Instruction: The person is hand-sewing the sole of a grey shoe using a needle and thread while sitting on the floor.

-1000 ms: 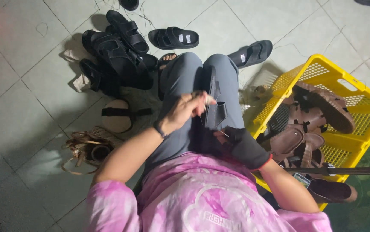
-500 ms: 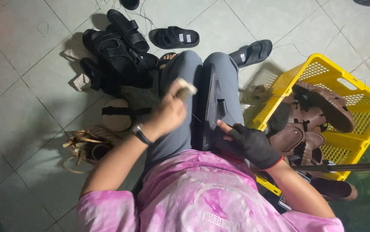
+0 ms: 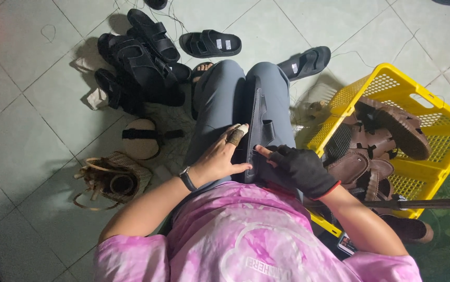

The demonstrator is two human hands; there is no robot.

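Lying along the lap, a black sandal [image 3: 260,133] is steadied by both hands. The left hand [image 3: 224,156], fingers spread, is pressed flat against its side; the gloved right hand [image 3: 300,169] is closed on its near end. A yellow basket [image 3: 434,112] of brown sandals [image 3: 387,130] is seen just beside the right hand.

Black sandals [image 3: 146,52] on tiled floor [image 3: 21,130]

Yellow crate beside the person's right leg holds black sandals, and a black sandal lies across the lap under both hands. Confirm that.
Not quite. The head view shows brown sandals in the yellow crate, not black ones. The rest stands: a black sandal lies across the lap under the left hand and the gloved right hand.
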